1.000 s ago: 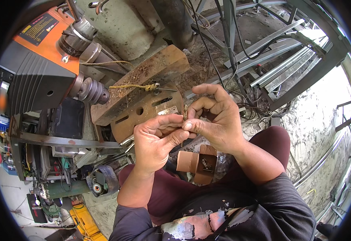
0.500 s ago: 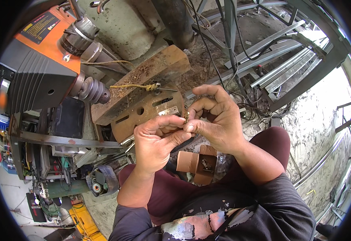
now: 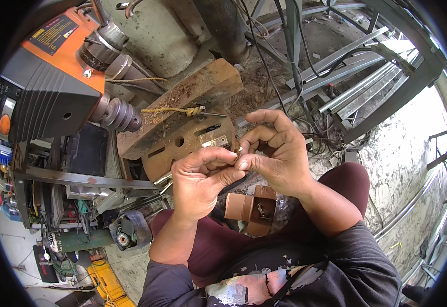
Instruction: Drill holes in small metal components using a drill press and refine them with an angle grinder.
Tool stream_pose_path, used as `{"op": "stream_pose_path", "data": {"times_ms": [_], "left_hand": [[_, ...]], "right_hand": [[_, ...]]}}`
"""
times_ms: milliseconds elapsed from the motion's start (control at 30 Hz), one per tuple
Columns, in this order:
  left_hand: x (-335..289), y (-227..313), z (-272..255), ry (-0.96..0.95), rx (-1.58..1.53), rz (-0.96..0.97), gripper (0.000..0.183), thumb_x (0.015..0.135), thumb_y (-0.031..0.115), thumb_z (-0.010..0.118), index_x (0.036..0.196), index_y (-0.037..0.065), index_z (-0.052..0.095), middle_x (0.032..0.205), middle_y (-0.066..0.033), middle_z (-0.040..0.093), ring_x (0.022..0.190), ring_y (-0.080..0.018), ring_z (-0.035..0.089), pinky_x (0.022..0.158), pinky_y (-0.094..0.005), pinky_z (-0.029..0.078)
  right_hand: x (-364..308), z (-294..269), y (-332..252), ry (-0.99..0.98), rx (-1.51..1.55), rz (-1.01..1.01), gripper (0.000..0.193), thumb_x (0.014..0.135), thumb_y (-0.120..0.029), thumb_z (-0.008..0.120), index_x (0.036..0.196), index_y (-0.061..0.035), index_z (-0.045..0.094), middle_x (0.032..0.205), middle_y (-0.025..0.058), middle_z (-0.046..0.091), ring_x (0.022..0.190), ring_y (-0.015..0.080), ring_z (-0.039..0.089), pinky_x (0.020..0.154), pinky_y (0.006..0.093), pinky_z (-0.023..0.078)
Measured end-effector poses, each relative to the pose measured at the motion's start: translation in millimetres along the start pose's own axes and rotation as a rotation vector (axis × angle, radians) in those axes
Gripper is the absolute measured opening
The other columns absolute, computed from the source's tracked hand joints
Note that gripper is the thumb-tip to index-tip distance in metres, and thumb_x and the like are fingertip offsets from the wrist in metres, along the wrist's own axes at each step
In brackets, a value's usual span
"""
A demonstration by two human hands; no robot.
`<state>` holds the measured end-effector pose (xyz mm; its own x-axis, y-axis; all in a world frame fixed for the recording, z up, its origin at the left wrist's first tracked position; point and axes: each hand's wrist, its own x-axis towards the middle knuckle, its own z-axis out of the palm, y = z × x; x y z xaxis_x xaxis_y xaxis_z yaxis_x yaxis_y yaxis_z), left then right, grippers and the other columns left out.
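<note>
My left hand (image 3: 198, 176) and my right hand (image 3: 277, 153) meet in front of me, fingertips nearly touching. Between them is a small metal piece (image 3: 239, 151), mostly covered by the fingers; its kind is too small to make out. Both hands pinch at it with thumb and forefinger, the other right fingers curled loosely above. Below the hands an open cardboard box (image 3: 236, 206) stands between my legs, with a few small metal parts (image 3: 262, 210) inside. Just beyond the hands lies a rusty slotted drill press table (image 3: 169, 153).
An orange and grey drill press (image 3: 54, 77) lies at the left, its chuck (image 3: 98, 53) toward the back. A rusty steel base (image 3: 218, 82) sits behind the slotted table. Steel profiles (image 3: 366, 77) are stacked at the far right; cables hang nearby. A yellow case (image 3: 108, 281) is at lower left.
The hands stay almost in place. The small piece between the fingertips has turned slightly and catches more light.
</note>
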<state>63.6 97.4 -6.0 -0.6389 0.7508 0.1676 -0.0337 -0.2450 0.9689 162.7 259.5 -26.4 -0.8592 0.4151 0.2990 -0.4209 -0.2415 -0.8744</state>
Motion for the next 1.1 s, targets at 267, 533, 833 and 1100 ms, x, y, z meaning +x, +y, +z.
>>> {"op": "stream_pose_path", "data": {"times_ms": [267, 533, 833, 1100], "left_hand": [[7.9, 4.3, 5.3, -0.024, -0.046, 0.029, 0.028, 0.083, -0.014, 0.079, 0.108, -0.003, 0.072, 0.098, -0.0119, 0.078, 0.091, -0.0165, 0.075, 0.085, -0.0297, 0.063], [-20.9, -20.3, 18.6, -0.177, 0.416, 0.060, 0.026, 0.081, -0.007, 0.079, 0.106, -0.001, 0.076, 0.096, -0.0094, 0.075, 0.087, -0.0164, 0.070, 0.082, -0.0329, 0.057], [-150.4, -25.7, -84.7, -0.503, 1.302, 0.260, 0.025, 0.091, 0.008, 0.060, 0.111, 0.012, 0.074, 0.096, -0.0098, 0.062, 0.091, -0.0322, 0.062, 0.081, -0.0483, 0.049], [-88.5, -35.4, -44.1, -0.377, 1.333, 0.361, 0.019, 0.105, 0.013, 0.060, 0.100, 0.002, 0.075, 0.092, -0.0137, 0.071, 0.081, -0.0320, 0.070, 0.073, -0.0487, 0.057]], "right_hand": [[0.2, 4.1, -31.2, 0.083, -0.065, 0.068, 0.067, 0.085, 0.000, 0.085, 0.137, 0.0022, 0.043, 0.096, 0.0075, 0.071, 0.088, 0.0107, 0.067, 0.081, 0.0253, 0.055], [-22.9, -45.4, -72.5, 0.057, -0.904, -0.085, 0.061, 0.087, -0.022, 0.086, 0.133, -0.0008, 0.052, 0.098, 0.0121, 0.068, 0.090, 0.0273, 0.069, 0.082, 0.0373, 0.055], [-206.1, -161.7, -39.9, -0.565, -1.509, 0.064, 0.058, 0.096, -0.055, 0.064, 0.121, -0.0029, 0.067, 0.133, 0.0199, 0.062, 0.134, 0.0383, 0.053, 0.117, 0.0619, 0.032], [-174.8, -184.7, -25.8, -0.500, -1.194, -0.077, 0.034, 0.090, -0.034, 0.072, 0.105, -0.0036, 0.071, 0.114, 0.0146, 0.072, 0.118, 0.0327, 0.066, 0.112, 0.0525, 0.042]]}}
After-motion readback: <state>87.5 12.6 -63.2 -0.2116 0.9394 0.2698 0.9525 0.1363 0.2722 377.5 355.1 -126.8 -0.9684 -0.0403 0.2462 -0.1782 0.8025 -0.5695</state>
